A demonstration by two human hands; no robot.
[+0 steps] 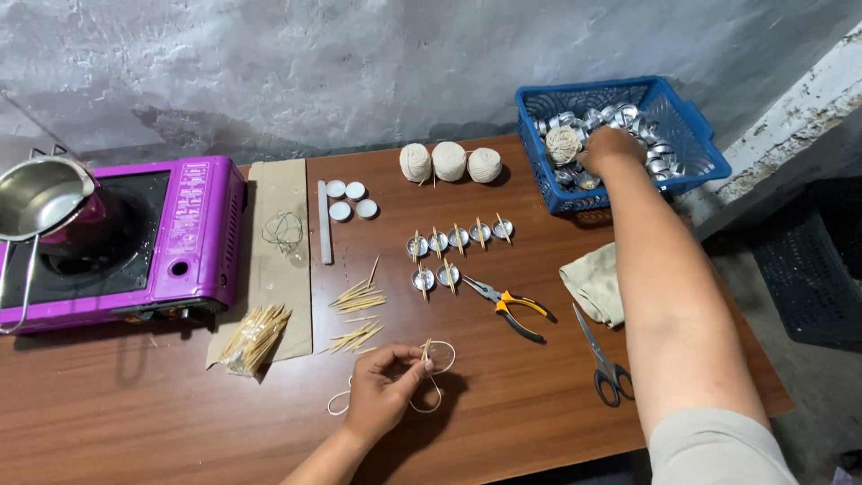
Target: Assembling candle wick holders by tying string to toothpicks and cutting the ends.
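Meanwhile, the left hand [382, 388] pinches a short wooden stick with looped white string [429, 352] just above the table [135, 413], below the pliers [510, 305]. The right hand [611, 148] reaches into the blue basket [696, 135] above the pliers, fingers curled among metal tealight cups [660, 153]; whether it grips one cannot be told.

a magenta stove [193, 233] sits far left on the reddish-brown wood-grain counter [135, 413]. far right, a blue basket [691, 144] holds silver cups [660, 157]. cream twine balls [449, 162], pale wooden sticks [359, 298], yellow-and-black pliers [512, 307], black-handled scissors [606, 364], beige cloth [594, 283].
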